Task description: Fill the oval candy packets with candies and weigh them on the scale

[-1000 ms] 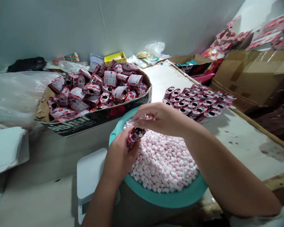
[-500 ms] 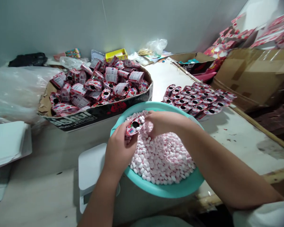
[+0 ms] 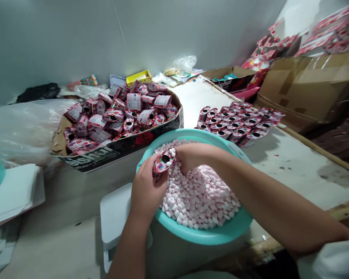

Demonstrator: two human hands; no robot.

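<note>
My left hand grips a small red-and-pink printed box with its open end tilted up, a few candies sitting at its mouth. It hovers over a teal basin heaped with small pink and white candies. My right hand rests knuckles-up on the candy pile just right of the box, fingers curled down into the candies. What those fingers hold is hidden.
A cardboard tray piled with several printed boxes stands behind the basin at left. Rows of the same boxes lie on the white table to the right. Brown cartons stand at far right, clear plastic bags at left.
My right hand has dropped from above the box down into the candies. The box in my left hand has tilted up a little, and the camera view has shifted slightly.
</note>
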